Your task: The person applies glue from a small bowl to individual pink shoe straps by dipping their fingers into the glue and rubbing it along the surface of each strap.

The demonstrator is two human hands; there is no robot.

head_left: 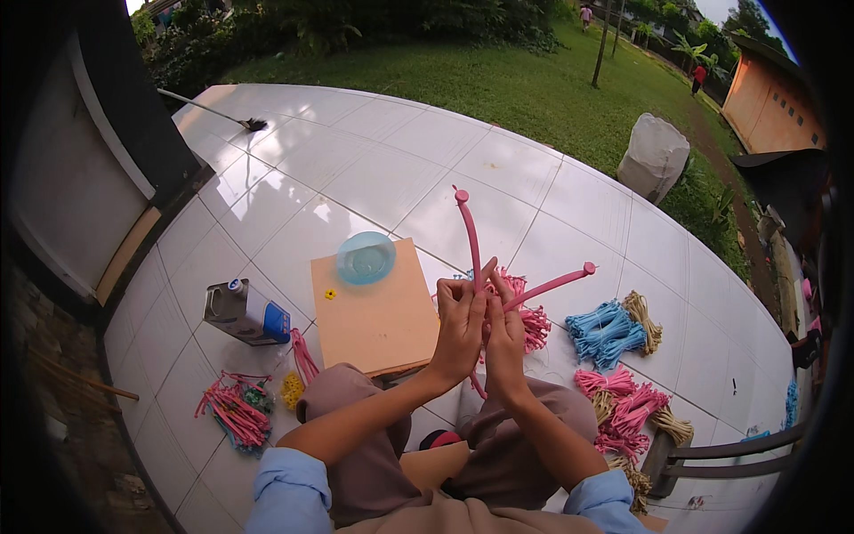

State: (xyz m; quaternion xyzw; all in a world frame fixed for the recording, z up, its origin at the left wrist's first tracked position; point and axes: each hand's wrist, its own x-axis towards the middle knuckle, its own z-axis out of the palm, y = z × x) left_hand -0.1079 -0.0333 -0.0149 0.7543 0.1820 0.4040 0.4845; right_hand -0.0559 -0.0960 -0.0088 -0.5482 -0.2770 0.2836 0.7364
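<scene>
In front of my chest, my left hand (456, 331) and my right hand (505, 345) are pressed close together, fingers closed around a pink tubular strap (471, 233) with flat round ends. One end stands up from between the hands; another length (550, 286) slants out to the right. A short pink piece hangs below the hands. My fingers hide where these parts meet. Behind the hands lies a pile of pink straps (535, 329). Left of them, a board (378, 331) carries a translucent blue bowl (366, 259) and a small yellow flower shape (330, 294).
A metal can (246, 311) stands left of the board, near a pink strap bundle (238, 411) and yellow pieces (292, 389). At right lie blue (606, 333), pink (633, 405) and beige (642, 322) bundles. Farther off are a broom (253, 125), a white sack (654, 157) and a distant person (699, 77).
</scene>
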